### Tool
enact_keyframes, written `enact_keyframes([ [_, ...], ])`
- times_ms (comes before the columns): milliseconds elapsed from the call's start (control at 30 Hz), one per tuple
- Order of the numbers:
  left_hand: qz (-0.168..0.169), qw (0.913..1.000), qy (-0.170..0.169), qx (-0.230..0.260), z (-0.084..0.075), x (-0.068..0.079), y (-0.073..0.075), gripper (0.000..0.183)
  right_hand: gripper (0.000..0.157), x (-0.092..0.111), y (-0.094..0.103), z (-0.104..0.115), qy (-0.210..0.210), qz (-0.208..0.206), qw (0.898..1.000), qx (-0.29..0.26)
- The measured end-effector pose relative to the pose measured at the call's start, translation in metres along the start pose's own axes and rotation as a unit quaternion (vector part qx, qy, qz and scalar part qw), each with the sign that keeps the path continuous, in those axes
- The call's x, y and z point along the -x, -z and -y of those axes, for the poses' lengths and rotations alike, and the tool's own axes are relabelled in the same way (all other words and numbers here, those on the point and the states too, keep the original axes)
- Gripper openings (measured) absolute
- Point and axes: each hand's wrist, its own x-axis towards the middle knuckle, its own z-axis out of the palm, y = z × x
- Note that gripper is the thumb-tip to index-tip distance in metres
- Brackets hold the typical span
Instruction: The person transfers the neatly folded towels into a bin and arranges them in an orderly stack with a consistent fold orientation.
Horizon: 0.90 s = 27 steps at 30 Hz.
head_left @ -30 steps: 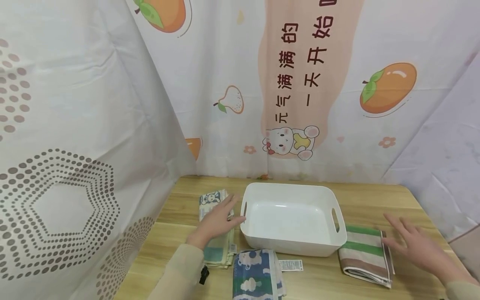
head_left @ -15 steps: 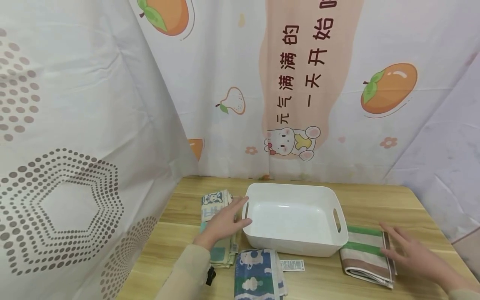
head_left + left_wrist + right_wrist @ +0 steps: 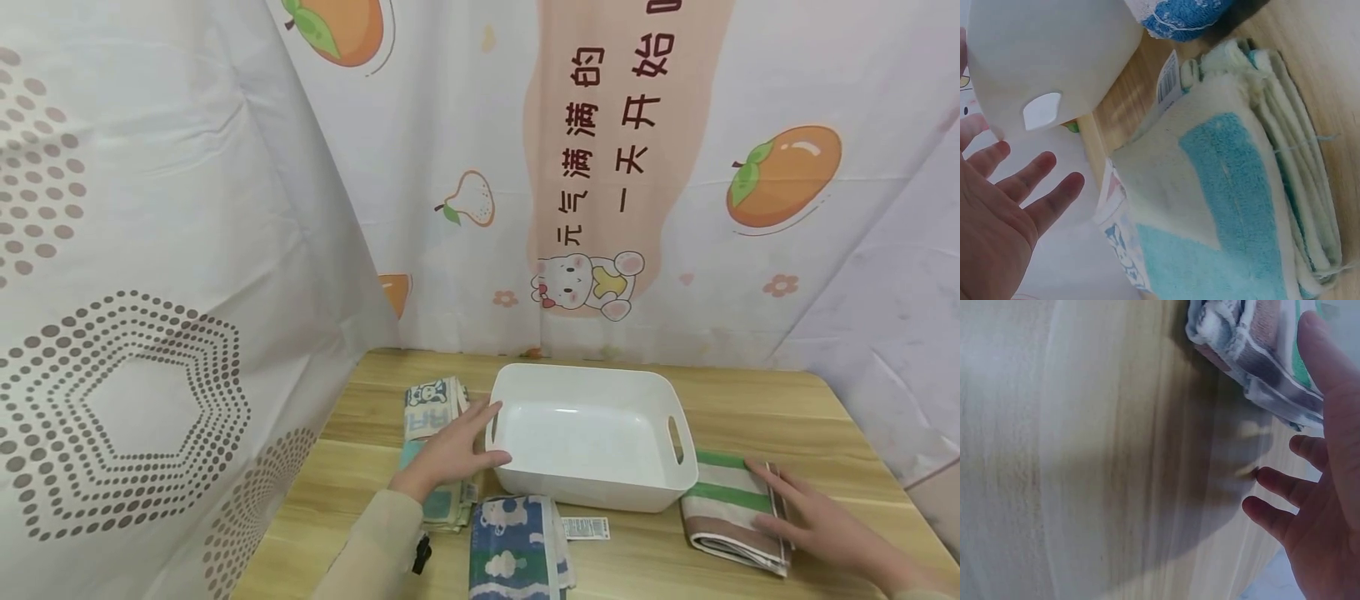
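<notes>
A white plastic basket (image 3: 600, 494) with a handle slot at each end stands in the middle of the table. My left hand (image 3: 456, 448) is at its left end, fingers spread and thumb reaching over the rim. Below that hand lies a folded cream and teal towel (image 3: 1216, 181), partly hidden by it in the head view. On the other side, my right hand (image 3: 821, 518) hovers at the right edge of a folded towel with green, white and brown stripes (image 3: 723, 504). Its thumb (image 3: 1325, 353) overlaps the striped towel in the right wrist view, and the other fingers are loosely spread.
In front of the basket lies a folded blue and green towel (image 3: 510, 546) with a white label (image 3: 587, 528) sticking out. A small black object (image 3: 422, 554) is beside the left sleeve. Printed curtains (image 3: 450, 167) hang behind and beside the wooden table (image 3: 795, 408).
My right hand has moved left and closer to the striped towel. My left hand has shifted slightly right at the basket's left end. The towels and basket stay put.
</notes>
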Motion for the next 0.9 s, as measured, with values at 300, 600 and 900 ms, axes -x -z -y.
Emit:
enact_keyframes([
  [300,-0.003,1.0,-0.003,-0.002,0.005,-0.001,-0.005,0.097,0.084,-0.002,-0.005,0.0,0.001,0.004,1.0,-0.007],
  [600,-0.002,1.0,0.006,0.002,0.007,0.0,-0.005,0.099,0.087,-0.005,-0.012,-0.002,0.001,-0.009,1.0,0.025],
  [900,0.003,0.9999,0.006,0.009,0.006,0.001,-0.005,0.1,0.082,-0.009,-0.014,-0.001,-0.003,-0.019,0.999,0.031],
])
